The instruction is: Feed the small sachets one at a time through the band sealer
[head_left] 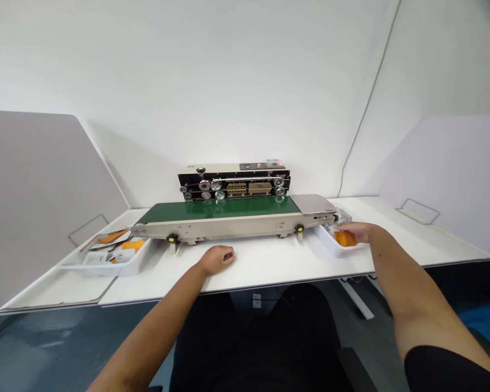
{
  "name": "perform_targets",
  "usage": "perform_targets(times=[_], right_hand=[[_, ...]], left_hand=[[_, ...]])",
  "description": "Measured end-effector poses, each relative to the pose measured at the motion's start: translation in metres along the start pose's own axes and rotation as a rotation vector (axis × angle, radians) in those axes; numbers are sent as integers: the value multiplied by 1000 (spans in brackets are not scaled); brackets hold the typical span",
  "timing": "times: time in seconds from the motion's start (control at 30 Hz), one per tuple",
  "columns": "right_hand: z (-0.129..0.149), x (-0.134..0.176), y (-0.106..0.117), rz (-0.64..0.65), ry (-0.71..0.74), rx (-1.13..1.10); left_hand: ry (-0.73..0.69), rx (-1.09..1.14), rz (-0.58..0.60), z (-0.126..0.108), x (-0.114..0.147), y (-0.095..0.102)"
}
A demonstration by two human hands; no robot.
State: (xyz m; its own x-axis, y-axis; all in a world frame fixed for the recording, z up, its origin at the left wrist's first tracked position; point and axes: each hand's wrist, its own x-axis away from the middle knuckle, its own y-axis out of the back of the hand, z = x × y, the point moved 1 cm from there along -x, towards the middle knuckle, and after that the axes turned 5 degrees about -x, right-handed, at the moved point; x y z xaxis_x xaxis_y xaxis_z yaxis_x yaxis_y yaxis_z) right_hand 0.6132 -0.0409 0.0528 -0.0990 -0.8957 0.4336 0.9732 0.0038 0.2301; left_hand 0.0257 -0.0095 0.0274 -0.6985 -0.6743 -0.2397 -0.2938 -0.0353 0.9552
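My left hand [218,259] rests on the white table in front of the sealing machine, its fingers curled in a loose fist with nothing seen in them. At the right end of the machine, my right hand [358,231] reaches into a white plastic tray [337,251]. Its fingers are closed at the upper edge of an orange packet [345,238]; the fingertips are partly hidden. Clear plastic packets [343,215] lie just behind that hand. The band sealer [233,184] has rollers and a green conveyor belt [224,208], with nothing lying on the belt.
A second white tray [136,265] on the left holds several orange, white and grey packets [110,247]. Grey partitions [32,190] stand at both sides. The table's front edge [269,284] runs close before my lap, and a cable [369,103] hangs down the wall.
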Motion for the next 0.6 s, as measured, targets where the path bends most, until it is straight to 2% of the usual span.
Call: perform_targets(times=[0.1,0.23,0.33,0.53,0.6], right_hand=[[-3,12,12,44,-110,-123],[-4,22,16,92,-82,-188],[-3,25,13,160,-65,-141],[-4,17,1,130,-44,14],[-5,11,-4,68,-14,54]], left_hand=[[6,1,7,-1,-1,2],[3,12,9,-2,-1,2],[4,21,10,-2,-1,2],[11,18,12,-1,-2,2],[10,18,14,-2,-2,2]])
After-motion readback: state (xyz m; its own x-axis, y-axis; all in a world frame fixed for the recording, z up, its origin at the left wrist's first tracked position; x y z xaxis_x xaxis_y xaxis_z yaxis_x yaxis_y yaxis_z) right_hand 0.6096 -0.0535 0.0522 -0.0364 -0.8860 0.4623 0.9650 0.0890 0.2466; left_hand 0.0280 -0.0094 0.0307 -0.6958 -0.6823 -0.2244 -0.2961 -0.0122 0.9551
